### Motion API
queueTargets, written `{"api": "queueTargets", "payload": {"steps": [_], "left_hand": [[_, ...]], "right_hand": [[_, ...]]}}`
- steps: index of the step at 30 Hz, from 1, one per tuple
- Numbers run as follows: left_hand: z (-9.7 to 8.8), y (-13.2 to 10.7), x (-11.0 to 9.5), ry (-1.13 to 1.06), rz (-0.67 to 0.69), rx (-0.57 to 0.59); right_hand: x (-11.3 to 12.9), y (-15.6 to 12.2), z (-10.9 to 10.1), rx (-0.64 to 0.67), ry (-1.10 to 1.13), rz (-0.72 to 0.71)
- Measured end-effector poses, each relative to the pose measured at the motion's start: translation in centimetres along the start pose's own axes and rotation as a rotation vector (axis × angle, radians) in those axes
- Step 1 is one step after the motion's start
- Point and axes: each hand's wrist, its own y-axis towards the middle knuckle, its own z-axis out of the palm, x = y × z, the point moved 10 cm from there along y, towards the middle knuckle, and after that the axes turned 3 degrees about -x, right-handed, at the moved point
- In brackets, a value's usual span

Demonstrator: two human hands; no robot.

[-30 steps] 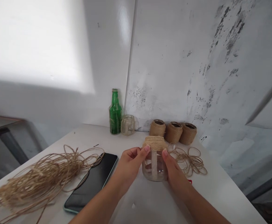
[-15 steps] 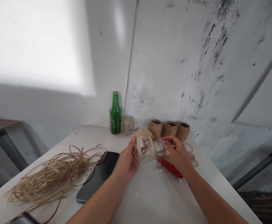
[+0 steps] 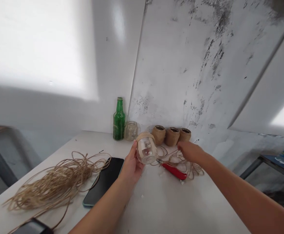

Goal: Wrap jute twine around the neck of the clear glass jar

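Observation:
My left hand (image 3: 132, 165) is closed around a clear glass jar (image 3: 148, 152), tilted with its base toward me. Twine is wound round the jar's neck, and pale strips run down its side. To the right, my right hand (image 3: 190, 151) has its fingers pinched together on thin twine (image 3: 174, 157), though the fingertips are partly hidden. Loose loops of that twine lie below this hand. Beneath them rests a red-handled cutter (image 3: 174, 171), apart from both hands.
Several twine-covered jars (image 3: 172, 136) stand by the wall. A green bottle (image 3: 119, 122) and another glass jar (image 3: 131, 131) are at the back. On the left lie a large twine bundle (image 3: 51, 185), a phone (image 3: 104, 182) and a dark object (image 3: 32, 226).
My right hand has moved right and away from the jar, its fingers now more curled. The jar has tipped slightly in my left hand, and the view has shifted right.

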Motion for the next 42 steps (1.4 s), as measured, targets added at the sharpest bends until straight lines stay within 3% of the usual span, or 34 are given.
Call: {"api": "queueTargets", "payload": {"steps": [4,9,11,13,15,19,22,25,28,30,32,37,42], "left_hand": [[0.2,0.0,-0.5,-0.054,0.026,0.002],[0.3,-0.1,-1.0,-0.087,0.069,-0.004],[0.4,0.0,-1.1,-0.079,0.075,-0.001],[0.4,0.0,-1.1,-0.059,0.075,0.007],[0.5,0.0,-0.9,-0.024,0.068,0.024],[0.7,0.0,-0.5,0.071,0.061,0.055],[0.5,-0.1,-0.2,0.143,0.086,0.058],[0.1,-0.1,-0.1,0.212,0.132,0.054],[-0.2,-0.1,-0.3,0.280,0.198,0.043],[-0.2,-0.2,-0.4,0.331,0.238,0.043],[0.0,-0.4,-0.6,0.386,0.274,0.052],[1.1,-1.3,-0.5,0.545,0.337,0.113],[3.1,-2.4,0.0,0.661,0.401,0.275]], "right_hand": [[-2.7,0.8,-7.7,-0.246,-0.045,0.083],[-6.3,-0.1,-17.4,-0.567,0.023,0.182],[-7.3,-0.7,-19.7,-0.653,0.076,0.209],[-7.4,-1.1,-20.2,-0.687,0.132,0.201],[-6.3,-0.9,-18.4,-0.625,0.185,0.132],[-0.5,-1.1,-9.9,-0.321,0.337,-0.124],[3.4,-2.8,-5.0,-0.309,0.461,-0.179],[7.0,-4.5,-1.8,-0.345,0.620,-0.206],[10.3,-5.7,0.7,-0.335,0.824,-0.247],[11.3,-6.2,2.2,-0.305,1.251,-0.268],[11.4,-6.6,3.7,-0.301,1.477,-0.251],[10.2,-7.0,6.0,-0.277,1.535,-0.137],[9.5,-6.8,4.5,-0.298,1.515,-0.178]]}}
